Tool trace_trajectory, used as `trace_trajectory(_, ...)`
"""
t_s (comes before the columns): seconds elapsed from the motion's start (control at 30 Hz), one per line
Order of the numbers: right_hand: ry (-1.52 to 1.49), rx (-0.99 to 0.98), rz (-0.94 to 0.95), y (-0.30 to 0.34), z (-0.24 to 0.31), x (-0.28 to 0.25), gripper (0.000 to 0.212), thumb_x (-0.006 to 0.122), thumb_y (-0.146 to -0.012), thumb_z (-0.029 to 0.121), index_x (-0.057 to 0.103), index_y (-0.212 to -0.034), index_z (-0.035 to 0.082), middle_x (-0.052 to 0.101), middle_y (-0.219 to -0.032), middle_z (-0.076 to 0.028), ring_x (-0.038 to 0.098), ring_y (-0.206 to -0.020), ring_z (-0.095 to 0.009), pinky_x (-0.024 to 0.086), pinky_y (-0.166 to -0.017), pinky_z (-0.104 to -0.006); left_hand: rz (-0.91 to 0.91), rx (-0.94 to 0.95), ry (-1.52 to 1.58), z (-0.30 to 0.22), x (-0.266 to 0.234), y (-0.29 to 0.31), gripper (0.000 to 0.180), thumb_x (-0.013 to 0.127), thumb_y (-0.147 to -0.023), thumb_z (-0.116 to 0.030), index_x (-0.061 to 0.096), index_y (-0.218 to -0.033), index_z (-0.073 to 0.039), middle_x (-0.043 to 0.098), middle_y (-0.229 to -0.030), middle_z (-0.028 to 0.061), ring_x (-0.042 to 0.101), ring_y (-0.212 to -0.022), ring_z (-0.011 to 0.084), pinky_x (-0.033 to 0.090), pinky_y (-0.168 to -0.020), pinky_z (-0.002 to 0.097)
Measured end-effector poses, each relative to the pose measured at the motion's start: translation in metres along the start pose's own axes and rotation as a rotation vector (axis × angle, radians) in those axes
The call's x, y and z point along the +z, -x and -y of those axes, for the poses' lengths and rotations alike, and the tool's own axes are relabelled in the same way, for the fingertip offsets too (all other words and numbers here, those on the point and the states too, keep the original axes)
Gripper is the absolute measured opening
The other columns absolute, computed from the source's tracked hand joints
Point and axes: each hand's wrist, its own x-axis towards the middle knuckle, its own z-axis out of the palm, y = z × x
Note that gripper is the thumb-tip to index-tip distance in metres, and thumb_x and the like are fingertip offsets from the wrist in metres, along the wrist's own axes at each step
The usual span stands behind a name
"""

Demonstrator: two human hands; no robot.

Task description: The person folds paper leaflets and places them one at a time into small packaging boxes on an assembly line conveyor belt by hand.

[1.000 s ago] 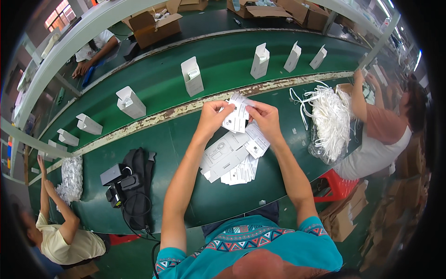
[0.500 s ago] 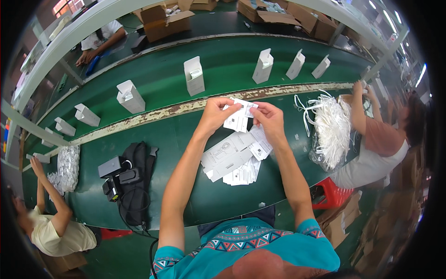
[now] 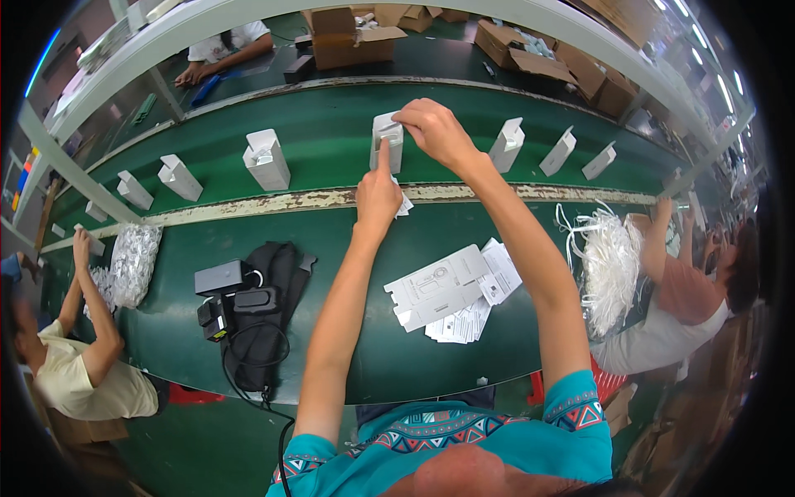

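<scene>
An upright white box (image 3: 387,157) with its top open stands on the green strip in front of me. My left hand (image 3: 379,197) reaches its near side, the index finger stretched into the box mouth. The other fingers are curled on white paper leaflets (image 3: 404,205), which stick out beside the palm. From the right, my right hand (image 3: 435,128) pinches the upper edge of the box at its raised flap; its fingertips partly cover whatever else is there. On the table before me lie a flat printed carton (image 3: 435,286) and a fanned pile of leaflets (image 3: 460,325).
More open white boxes (image 3: 267,161) stand in a row along the strip. A black bag with devices (image 3: 261,331) lies left, a heap of white cables (image 3: 609,273) right. Co-workers sit on both sides (image 3: 91,364) (image 3: 675,323). A worn ledge (image 3: 315,199) runs between table and strip.
Both hands have moved forward from above the leaflet pile to the white box on the strip. The leaflets both hands held are now at my left hand. The view has shifted slightly.
</scene>
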Motion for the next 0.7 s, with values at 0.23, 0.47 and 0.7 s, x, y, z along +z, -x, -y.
trace_trajectory(0.23, 0.131, -0.051, 0.233, -0.008, -0.006, 0.032, 0.021, 0.067, -0.076, -0.004, 0.074, -0.095, 0.002, 0.07, -0.088, -0.014, 0.065, -0.087, -0.034, 0.054, -0.079, -0.0452, -0.079, -0.064, -0.09, 0.003, -0.003, -0.002, 0.057, 0.056, -0.082, 0.004, 0.048, -0.137, -0.006, 0.069, -0.084, 0.0253, 0.067, -0.077, 0.0475, 0.053, -0.069, 0.0582)
trace_trajectory(0.47, 0.398, -0.092, 0.352, -0.003, 0.015, 0.047, 0.027, 0.067, -0.074, -0.003, 0.074, -0.097, 0.01, 0.072, -0.094, -0.008, 0.061, -0.097, -0.026, 0.047, -0.076, -0.0385, -0.093, -0.08, -0.128, 0.01, -0.015, -0.003, 0.05, 0.057, -0.084, 0.001, 0.05, -0.132, -0.01, 0.07, -0.087, 0.0222, 0.069, -0.08, 0.0458, 0.054, -0.067, 0.0563)
trace_trajectory(0.7, -0.037, 0.247, -0.132, 0.057, 0.036, 0.006, 0.025, 0.063, -0.086, -0.002, 0.074, -0.107, 0.007, 0.072, -0.099, -0.011, 0.063, -0.093, -0.031, 0.048, -0.078, -0.0411, 0.086, -0.162, -0.175, -0.012, -0.042, -0.004, 0.058, 0.066, -0.083, -0.005, 0.054, -0.139, -0.011, 0.072, -0.097, 0.022, 0.07, -0.091, 0.0439, 0.056, -0.077, 0.0526)
